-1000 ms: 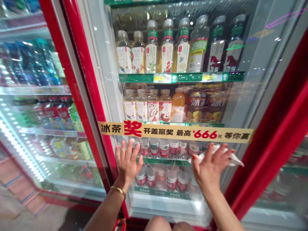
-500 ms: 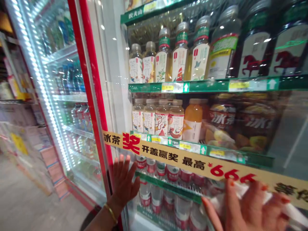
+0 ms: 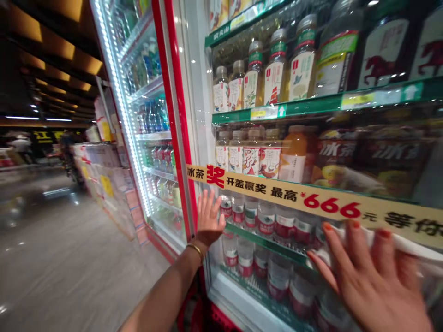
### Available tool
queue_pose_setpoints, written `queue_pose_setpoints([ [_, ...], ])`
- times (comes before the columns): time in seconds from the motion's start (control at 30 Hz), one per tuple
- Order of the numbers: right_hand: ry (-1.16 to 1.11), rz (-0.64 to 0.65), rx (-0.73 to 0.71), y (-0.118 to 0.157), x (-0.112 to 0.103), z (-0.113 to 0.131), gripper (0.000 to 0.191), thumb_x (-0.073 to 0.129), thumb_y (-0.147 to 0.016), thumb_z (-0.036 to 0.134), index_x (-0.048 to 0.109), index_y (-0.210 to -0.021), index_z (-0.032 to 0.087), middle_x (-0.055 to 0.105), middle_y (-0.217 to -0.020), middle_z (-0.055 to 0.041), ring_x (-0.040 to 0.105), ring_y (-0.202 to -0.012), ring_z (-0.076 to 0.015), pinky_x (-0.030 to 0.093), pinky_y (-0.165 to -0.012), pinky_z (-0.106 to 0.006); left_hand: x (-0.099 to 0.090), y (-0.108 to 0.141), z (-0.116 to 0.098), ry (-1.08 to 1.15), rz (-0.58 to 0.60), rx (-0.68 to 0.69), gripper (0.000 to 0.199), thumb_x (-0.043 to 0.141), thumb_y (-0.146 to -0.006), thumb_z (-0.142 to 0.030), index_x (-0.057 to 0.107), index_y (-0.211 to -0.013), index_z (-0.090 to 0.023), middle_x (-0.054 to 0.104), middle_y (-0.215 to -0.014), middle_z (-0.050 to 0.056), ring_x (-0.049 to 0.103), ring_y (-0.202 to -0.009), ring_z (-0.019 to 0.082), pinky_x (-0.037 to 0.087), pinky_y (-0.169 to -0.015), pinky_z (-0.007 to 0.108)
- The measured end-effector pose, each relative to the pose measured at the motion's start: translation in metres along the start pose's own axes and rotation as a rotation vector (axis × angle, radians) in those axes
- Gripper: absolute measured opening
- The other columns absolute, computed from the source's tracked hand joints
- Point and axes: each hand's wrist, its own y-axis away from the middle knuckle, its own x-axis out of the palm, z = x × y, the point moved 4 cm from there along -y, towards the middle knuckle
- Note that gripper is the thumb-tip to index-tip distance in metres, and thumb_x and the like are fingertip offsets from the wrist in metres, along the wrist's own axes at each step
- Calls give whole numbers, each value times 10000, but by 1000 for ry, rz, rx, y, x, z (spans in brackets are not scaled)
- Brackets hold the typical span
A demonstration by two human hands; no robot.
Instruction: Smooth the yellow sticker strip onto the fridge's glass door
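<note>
My left hand [image 3: 209,216] rests with fingers spread against the glass door, just beneath the left end of a yellow strip [image 3: 254,185] with black and red lettering. A gold bangle [image 3: 196,251] circles that wrist. My right hand [image 3: 377,276] presses flat over a white cloth [image 3: 418,246] against the glass, below the strip's right part. Its fingers are stretched out, and the palm hides much of the cloth. Behind the glass, drink bottles [image 3: 301,159] stand in rows on shelves with green edges [image 3: 249,114].
A red door frame [image 3: 178,106] divides this cooler from a second lit cooler [image 3: 152,133] at the left. Stacked cartons [image 3: 116,184] line the walkway beyond it. Grey shiny floor [image 3: 86,263] stretches away. People [image 3: 22,145] are blurred in the far background.
The view has swung, so more floor and ceiling show at left. My right hand with the cloth has slid slightly down the glass, uncovering lettering. My left hand stays near the frame.
</note>
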Motion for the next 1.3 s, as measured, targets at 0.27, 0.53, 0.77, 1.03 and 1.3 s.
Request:
queue_pose_setpoints([
  [0.27,-654,219,-474,73,42,46,702,310,-1047,231,333,-1685,524,596,-1620,133,691,-1371,-156,616,-1055,-454,-49,-28,-68,-2,186,-211,743,528,-1029,-331,257,-1702,-173,288,-1794,243,298,-1687,336,455,-1297,579],
  [0.53,-604,301,-182,-61,13,9,670,461,-1060,461,429,-1697,256,312,-1806,-65,142,-1729,-356,95,-1361,-743,-102,-101,-174,221,205,-150,627,462,-1075,-361,323,-1671,-224,299,-1811,157,301,-1689,263,343,-1367,541],
  [0.77,-511,574,-322,39,47,50,702,544,-827,164,667,-1503,306,695,-1527,44,594,-1498,-185,409,-1332,-445,-90,-171,-292,527,295,-127,427,484,-1083,-389,569,-1463,-214,684,-1438,126,681,-1282,231,525,-1166,429],
  [1.03,-425,605,-195,119,-13,20,659,551,-955,184,555,-1613,135,506,-1695,-143,427,-1629,-301,404,-1344,-509,-43,-167,-369,698,504,-227,279,586,-1048,-408,654,-1249,-227,780,-1092,50,734,-899,157,566,-885,298],
  [1.3,-380,424,93,130,-127,-23,530,415,-1102,248,570,-1605,188,573,-1646,-150,532,-1560,-297,506,-1270,-582,-35,-169,-393,635,536,-303,200,652,-1012,-415,612,-1075,-230,702,-851,22,677,-804,195,506,-829,331],
])
